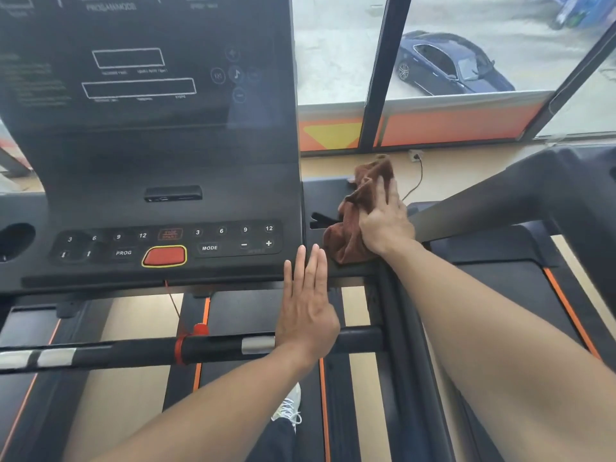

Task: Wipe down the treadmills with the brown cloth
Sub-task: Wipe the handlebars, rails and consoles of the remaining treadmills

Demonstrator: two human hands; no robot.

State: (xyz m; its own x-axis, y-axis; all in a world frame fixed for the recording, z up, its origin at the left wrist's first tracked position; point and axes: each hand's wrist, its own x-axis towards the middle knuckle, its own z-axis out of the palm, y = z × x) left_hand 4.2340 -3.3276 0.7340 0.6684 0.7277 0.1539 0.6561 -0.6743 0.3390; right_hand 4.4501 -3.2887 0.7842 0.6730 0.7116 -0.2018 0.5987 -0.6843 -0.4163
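Note:
The black treadmill console (166,181) fills the left and centre, with a dark screen above and a button panel below. A crumpled brown cloth (356,208) lies on the console's right side tray. My right hand (386,225) presses flat on the cloth with straight fingers. My left hand (308,305) hovers flat with straight fingers over the console's lower right corner, above the front handlebar (213,350), holding nothing.
A red stop button (164,256) and a red safety cord (176,311) sit at the console's front. A second treadmill's handrail (520,188) slants up on the right. Windows stand behind, with a power cable (418,181) at the wall. My white shoe (290,408) shows below.

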